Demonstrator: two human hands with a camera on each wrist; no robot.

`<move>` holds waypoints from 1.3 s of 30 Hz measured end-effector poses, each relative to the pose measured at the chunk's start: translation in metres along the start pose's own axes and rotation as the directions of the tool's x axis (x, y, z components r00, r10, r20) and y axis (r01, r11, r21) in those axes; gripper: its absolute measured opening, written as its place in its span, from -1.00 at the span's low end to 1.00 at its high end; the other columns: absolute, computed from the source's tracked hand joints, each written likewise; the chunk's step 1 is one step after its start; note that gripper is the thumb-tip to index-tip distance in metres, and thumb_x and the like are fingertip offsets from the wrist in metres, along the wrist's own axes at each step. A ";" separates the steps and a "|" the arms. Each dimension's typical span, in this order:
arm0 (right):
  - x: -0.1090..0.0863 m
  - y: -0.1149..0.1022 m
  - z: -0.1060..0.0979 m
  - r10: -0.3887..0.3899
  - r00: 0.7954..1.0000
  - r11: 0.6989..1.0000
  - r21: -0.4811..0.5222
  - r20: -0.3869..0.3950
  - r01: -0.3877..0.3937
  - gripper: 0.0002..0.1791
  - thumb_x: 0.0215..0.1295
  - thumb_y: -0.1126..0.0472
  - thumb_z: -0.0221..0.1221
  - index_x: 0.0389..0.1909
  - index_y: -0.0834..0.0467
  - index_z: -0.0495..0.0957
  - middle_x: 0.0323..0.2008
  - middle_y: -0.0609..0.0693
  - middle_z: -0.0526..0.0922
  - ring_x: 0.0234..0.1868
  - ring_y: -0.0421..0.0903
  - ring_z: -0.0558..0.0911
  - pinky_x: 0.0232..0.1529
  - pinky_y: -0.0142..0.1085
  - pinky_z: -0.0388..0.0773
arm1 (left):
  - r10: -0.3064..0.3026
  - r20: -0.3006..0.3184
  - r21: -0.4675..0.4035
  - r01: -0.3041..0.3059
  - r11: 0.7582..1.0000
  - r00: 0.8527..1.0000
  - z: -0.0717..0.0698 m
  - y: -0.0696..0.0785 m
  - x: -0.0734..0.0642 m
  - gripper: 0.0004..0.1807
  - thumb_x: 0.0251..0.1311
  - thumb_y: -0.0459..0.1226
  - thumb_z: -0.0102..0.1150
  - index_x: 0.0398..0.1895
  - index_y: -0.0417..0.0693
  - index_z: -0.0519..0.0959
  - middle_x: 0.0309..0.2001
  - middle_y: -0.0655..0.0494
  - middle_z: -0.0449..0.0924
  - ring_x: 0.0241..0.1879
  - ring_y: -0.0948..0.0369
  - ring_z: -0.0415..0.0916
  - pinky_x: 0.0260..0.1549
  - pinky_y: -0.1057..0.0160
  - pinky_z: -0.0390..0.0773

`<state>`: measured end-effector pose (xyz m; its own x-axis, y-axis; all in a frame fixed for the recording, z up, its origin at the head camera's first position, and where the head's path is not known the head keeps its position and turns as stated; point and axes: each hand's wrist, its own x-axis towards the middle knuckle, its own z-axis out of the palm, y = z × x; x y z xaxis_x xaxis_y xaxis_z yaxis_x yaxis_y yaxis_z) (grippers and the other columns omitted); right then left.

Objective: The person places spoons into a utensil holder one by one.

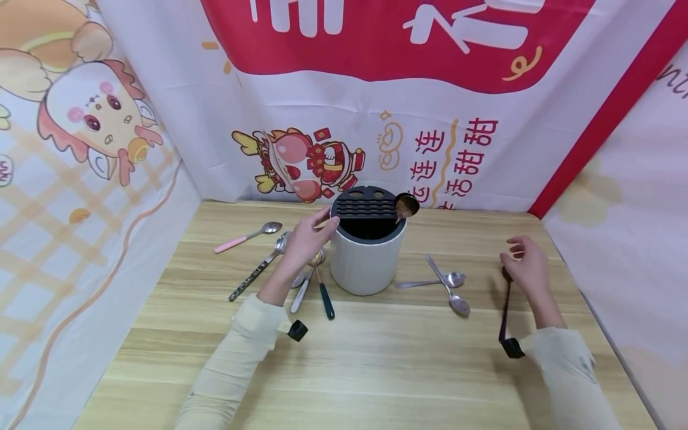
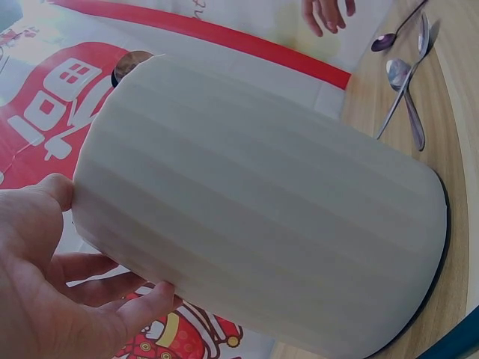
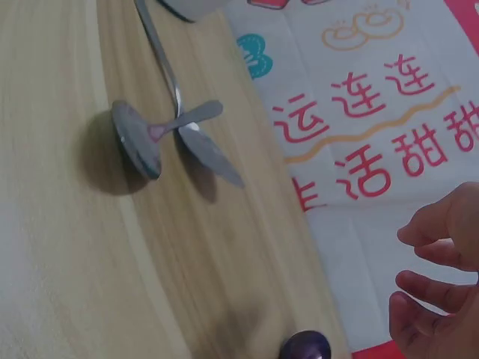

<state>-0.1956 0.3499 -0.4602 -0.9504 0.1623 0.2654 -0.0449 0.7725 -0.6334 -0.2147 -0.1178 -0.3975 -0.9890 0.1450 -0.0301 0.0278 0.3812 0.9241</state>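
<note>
Utensil holder (image 1: 365, 266) stands upright mid-table, ladle (image 1: 407, 206) at its R rim; I see the L hand (image 1: 309, 239) gripping its L side, thumb by the rim. R hand (image 1: 528, 266) is empty, fingers loosely bent, near dark spoon (image 1: 506, 307). Crossed spoons (image 1: 444, 281) lie in btwn. On L: pink-handled spoon (image 1: 232, 243), patterned-handled spoon (image 1: 251, 278), green-handled utensil (image 1: 326, 301); L forearm (image 1: 279, 278) partly blocks my head-cam view there.
</note>
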 end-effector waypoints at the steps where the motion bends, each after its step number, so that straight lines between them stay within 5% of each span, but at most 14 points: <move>1: 0.000 0.004 0.001 0.006 1.000 1.000 -0.007 0.012 -0.006 -0.59 0.25 0.35 0.19 0.10 0.43 0.47 -0.10 0.48 0.59 -0.07 0.39 0.58 -0.13 -0.11 0.53 | 0.001 -0.001 0.002 -0.001 1.000 1.000 0.000 0.000 0.000 -0.28 0.39 0.17 0.03 0.53 0.17 0.23 0.47 0.04 0.31 0.37 0.01 0.41 0.19 0.06 0.59; 6: 0.001 0.018 0.003 0.078 0.995 0.997 -0.030 0.058 -0.077 -0.53 0.26 0.33 0.17 0.16 0.45 0.40 0.06 0.56 0.47 0.06 0.45 0.46 0.03 0.26 0.43 | 0.001 0.000 0.006 -0.001 1.000 1.000 0.000 0.000 -0.001 -0.27 0.39 0.16 0.02 0.53 0.11 0.22 0.47 0.01 0.31 0.37 -0.01 0.41 0.20 0.04 0.59; 15: -0.001 0.054 0.009 0.237 0.949 0.963 -0.177 0.209 -0.202 -0.30 0.28 0.15 0.19 0.28 0.50 0.22 0.06 0.66 0.39 0.11 0.55 0.33 0.17 0.31 0.23 | 0.001 -0.001 -0.002 -0.001 1.000 1.000 0.001 0.000 -0.001 -0.29 0.40 0.15 0.03 0.53 0.14 0.22 0.47 0.02 0.31 0.37 -0.01 0.41 0.19 0.05 0.59; 20: -0.006 0.068 0.016 0.293 0.934 0.945 -0.211 0.205 -0.250 -0.32 0.24 0.16 0.20 0.25 0.48 0.24 0.07 0.65 0.39 0.16 0.57 0.27 0.20 0.34 0.10 | 0.016 0.009 -0.005 -0.016 1.000 1.000 0.002 0.000 0.000 -0.27 0.40 0.15 0.03 0.53 0.09 0.22 0.47 0.00 0.31 0.37 -0.01 0.41 0.18 0.05 0.60; 26: -0.002 0.069 0.018 0.255 0.947 0.955 -0.203 0.193 -0.216 -0.37 0.22 0.22 0.18 0.20 0.52 0.27 0.02 0.64 0.43 0.09 0.54 0.35 0.13 0.29 0.32 | 0.001 -0.005 -0.013 -0.001 1.000 1.000 0.001 0.000 -0.001 -0.27 0.39 0.17 0.02 0.53 0.14 0.21 0.48 0.01 0.30 0.36 -0.02 0.43 0.18 0.06 0.60; 39: -0.001 0.069 0.017 0.297 0.930 0.946 -0.202 0.216 -0.255 -0.52 0.28 0.21 0.15 0.03 0.50 0.30 -0.01 0.59 0.48 -0.03 0.46 0.49 0.02 0.22 0.46 | 0.002 0.004 -0.028 -0.002 1.000 1.000 0.000 -0.002 0.000 -0.26 0.38 0.18 0.03 0.53 0.13 0.22 0.48 0.02 0.30 0.37 -0.03 0.40 0.20 0.03 0.58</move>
<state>-0.2031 0.3930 -0.5163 -0.9638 0.2478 -0.0988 0.2623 0.8129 -0.5200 -0.2151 -0.1185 -0.3995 -0.9883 0.1496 -0.0298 0.0256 0.3554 0.9344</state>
